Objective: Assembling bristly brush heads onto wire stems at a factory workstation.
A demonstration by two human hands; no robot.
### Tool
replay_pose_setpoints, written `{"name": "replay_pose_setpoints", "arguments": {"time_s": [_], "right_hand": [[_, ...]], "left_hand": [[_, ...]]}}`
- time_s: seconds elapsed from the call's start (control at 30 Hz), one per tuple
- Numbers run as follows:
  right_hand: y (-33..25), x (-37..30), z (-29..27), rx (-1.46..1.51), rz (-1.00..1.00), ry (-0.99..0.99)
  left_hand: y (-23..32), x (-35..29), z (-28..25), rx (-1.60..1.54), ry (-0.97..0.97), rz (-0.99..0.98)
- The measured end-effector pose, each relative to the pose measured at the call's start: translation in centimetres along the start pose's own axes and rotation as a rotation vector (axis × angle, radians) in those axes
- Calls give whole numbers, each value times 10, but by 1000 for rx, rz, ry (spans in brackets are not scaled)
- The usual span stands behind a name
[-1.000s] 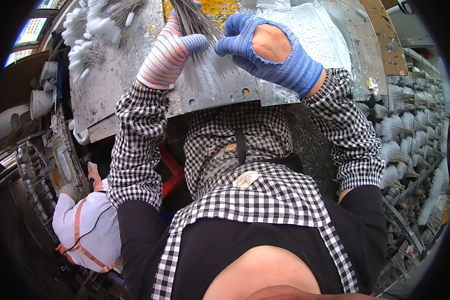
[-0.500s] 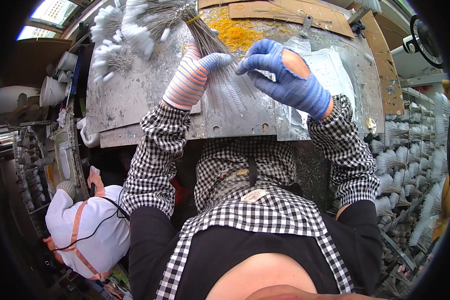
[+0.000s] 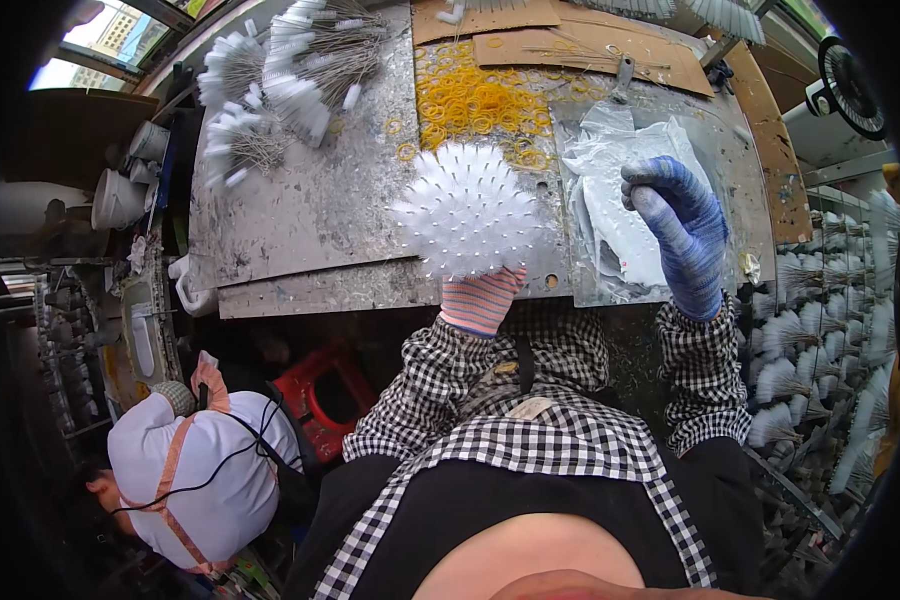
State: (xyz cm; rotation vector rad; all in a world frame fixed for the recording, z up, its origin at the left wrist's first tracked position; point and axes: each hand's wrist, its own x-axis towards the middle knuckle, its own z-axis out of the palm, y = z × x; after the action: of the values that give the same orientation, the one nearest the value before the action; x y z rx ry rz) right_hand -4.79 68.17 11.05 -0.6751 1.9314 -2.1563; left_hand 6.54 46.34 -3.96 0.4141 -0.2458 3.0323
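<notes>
White bristle tips point up at you from the brush bundle (image 3: 468,212), held at the bench's (image 3: 325,205) front edge, probably so the ends show evenly. Yellow bands (image 3: 485,102) lie behind it toward the back edge, seemingly for easy reach. Your left hand (image 3: 478,302) is closed around the bundle from below; your right hand (image 3: 678,228) curls near the right edge, thumb near fingertips, whether pinching anything I cannot tell.

Bright window (image 3: 98,40), scuffed grey worktable (image 3: 310,215), red stool (image 3: 302,392)
</notes>
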Motion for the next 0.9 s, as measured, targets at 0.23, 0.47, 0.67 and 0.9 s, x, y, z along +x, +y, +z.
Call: {"name": "replay_pose_setpoints", "arguments": {"time_s": [0.23, 0.47, 0.67, 0.9], "right_hand": [[14, -21, 13, 51, 91, -49], [30, -36, 28, 57, 175, -97], [38, -40, 34, 91, 247, -112], [42, -40, 37, 83, 275, -128]], "left_hand": [[14, -5, 23, -45, 201, 235], [61, -20, 27, 191, 195, 547], [86, -32, 33, 355, 68, 591], [110, -42, 34, 405, -1, 641]]}}
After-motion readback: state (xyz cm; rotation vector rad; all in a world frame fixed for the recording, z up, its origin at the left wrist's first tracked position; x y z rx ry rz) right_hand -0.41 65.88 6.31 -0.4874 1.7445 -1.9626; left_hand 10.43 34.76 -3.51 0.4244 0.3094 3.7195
